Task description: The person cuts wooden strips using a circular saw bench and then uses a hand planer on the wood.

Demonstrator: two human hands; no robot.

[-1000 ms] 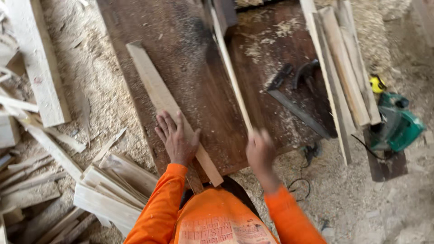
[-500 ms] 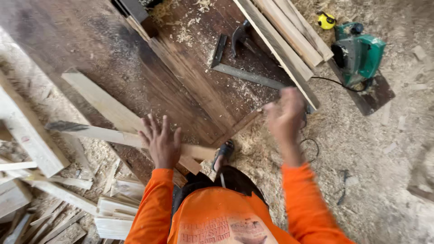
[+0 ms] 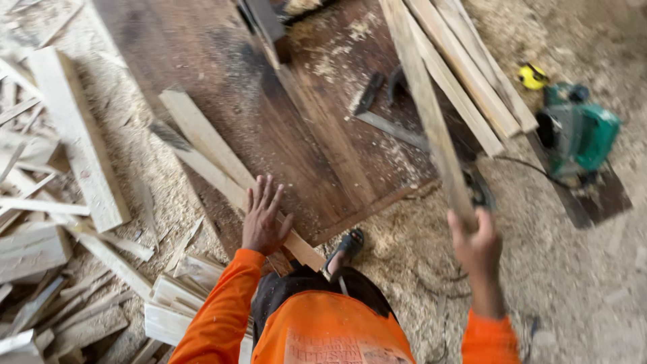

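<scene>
Gripping the near end of a long pale wood strip [image 3: 431, 121], the right hand [image 3: 477, 244] is clenched round it, and the strip runs up and away from that grip, across the corner of the dark board [image 3: 222, 74] that serves as a desk on the sawdust floor. The left hand [image 3: 263, 217] is released, fingers spread, pressing flat on a pale plank [image 3: 202, 138] that lies slantwise on the board.

Just beyond the right grip, more pale strips [image 3: 472, 81] lie stacked side by side. Further right of them sit a green power tool [image 3: 579, 135] and a small yellow object [image 3: 532, 75]. On the far side of the strip from these, hand tools [image 3: 377, 91] rest on the board. A sandalled foot [image 3: 349, 244] shows between the two hands.

My judgement: the strip is long and held at one end only, so its far end could swing and knock the stacked strips or sweep the hand tools off. The tool's cable [image 3: 512, 163] trails close beyond the grip and could snag. Loose sawdust underfoot may let the foot slip.
</scene>
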